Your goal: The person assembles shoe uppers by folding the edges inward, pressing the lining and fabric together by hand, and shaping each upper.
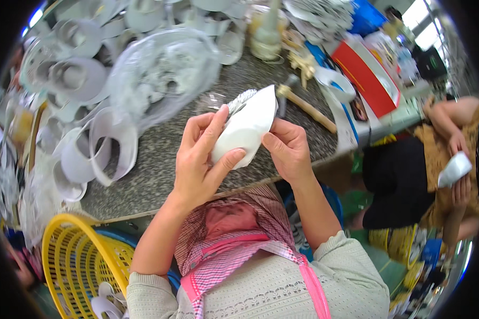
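A pink checked apron (234,239) lies nearest, below both hands. The left hand (199,159) and right hand (287,149) have their fingers closed on a white piece (245,130), held between them just above the speckled desk (159,170) near its front edge. A red-and-white box (370,77) sits at the desk's right end, and a mallet (303,103) beside it. A clear bag (162,74) of white scraps lies left, among white curved bands (104,146). A yellow basket (74,260) below the desk holds white pieces.
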Available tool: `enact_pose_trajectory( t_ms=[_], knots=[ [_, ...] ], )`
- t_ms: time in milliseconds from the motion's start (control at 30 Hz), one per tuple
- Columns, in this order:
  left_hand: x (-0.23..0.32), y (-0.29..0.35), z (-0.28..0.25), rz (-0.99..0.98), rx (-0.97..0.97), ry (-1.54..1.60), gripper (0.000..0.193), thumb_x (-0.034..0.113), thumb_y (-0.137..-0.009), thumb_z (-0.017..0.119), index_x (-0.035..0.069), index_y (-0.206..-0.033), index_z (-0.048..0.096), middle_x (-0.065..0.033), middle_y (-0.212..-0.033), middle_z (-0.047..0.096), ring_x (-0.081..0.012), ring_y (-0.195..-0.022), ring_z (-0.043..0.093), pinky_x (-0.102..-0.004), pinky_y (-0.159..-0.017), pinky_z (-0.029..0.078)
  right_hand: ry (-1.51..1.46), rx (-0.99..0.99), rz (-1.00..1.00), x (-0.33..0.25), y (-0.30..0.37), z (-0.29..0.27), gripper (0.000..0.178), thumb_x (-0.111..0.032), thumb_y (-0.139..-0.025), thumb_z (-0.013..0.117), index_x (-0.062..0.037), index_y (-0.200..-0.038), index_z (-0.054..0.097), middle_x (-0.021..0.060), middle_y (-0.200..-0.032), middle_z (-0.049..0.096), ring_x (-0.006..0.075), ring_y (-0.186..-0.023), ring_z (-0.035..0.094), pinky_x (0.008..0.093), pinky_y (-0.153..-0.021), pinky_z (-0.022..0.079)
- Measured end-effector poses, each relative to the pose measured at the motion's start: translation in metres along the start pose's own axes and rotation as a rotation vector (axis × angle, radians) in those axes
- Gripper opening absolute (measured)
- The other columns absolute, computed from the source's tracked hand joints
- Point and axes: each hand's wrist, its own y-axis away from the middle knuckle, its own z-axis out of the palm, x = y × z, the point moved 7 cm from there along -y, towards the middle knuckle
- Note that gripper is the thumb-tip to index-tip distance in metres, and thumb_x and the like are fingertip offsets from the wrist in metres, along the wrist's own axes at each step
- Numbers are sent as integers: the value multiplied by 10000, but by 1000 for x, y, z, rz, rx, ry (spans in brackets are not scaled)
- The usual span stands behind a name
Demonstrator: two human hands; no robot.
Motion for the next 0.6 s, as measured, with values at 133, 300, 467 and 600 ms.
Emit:
enact_pose_trajectory(
  t_ms=[133, 300, 467, 600],
  knots=[
    [-6, 18, -35, 60, 215, -304, 458, 89, -638, 748, 28, -1056, 570, -104, -878, 533, -196, -753, 539, -277, -684, 449, 26, -13, -24, 20, -20, 30, 228, -49, -848, 539, 62, -1047, 548, 84, -972, 599, 116, -878, 559, 241, -784, 439],
    [-68, 28, -51, -485, 219, 493, 203, 22, -721, 672, 34, -866, 531, -51, -845, 607, -97, -762, 554, -236, -692, 441, 118, -47, -2, 47, -41, 31, 213, -37, -847, 528, 56, -1038, 544, 90, -972, 603, 124, -825, 576, 262, -738, 473],
    [-66, 21, -87, -462, 331, 660, 212, -16, -740, 637, 7, -926, 538, -71, -915, 620, -116, -835, 583, -235, -746, 450, -54, 4, -8, 49, -70, 17, 225, -54, -861, 503, 41, -1061, 540, 100, -974, 611, 155, -810, 601, 291, -706, 499],
    [-54, 25, -88, -346, 310, 526, 231, -20, -760, 619, -14, -976, 536, -60, -912, 614, -105, -854, 564, -227, -756, 427, 190, -78, 258, 75, -77, 6, 218, -112, -821, 581, 17, -996, 577, 77, -880, 629, 134, -756, 597, 266, -652, 478]
  ],
)
